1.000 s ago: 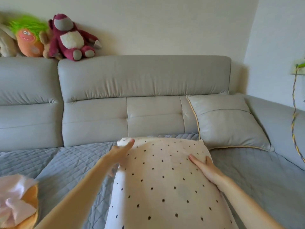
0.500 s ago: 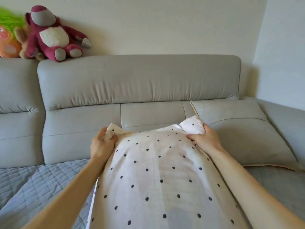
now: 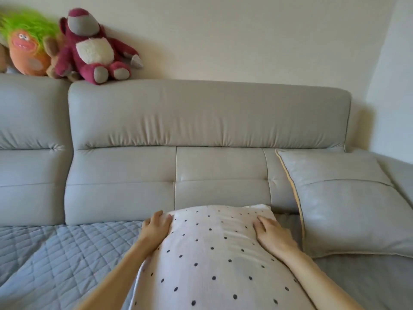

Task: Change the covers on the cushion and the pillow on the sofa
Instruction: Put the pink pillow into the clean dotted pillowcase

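Head view: white black-dotted fabric pillow [image 3: 212,253], 6 o'clock on grey sofa [image 3: 201,121]. Flat on its far corners, fingers straight: left hand [image 3: 156,227], right hand [image 3: 271,237]. Likely settling it; next, lift palms clear.

A big grey sofa [image 3: 207,121] stands against a plain cream wall [image 3: 245,36]. A blue-grey quilted mat [image 3: 55,253] covers its seat. A dark red toy bear [image 3: 93,48] and an orange toy with green hair [image 3: 24,48] sit on its back.
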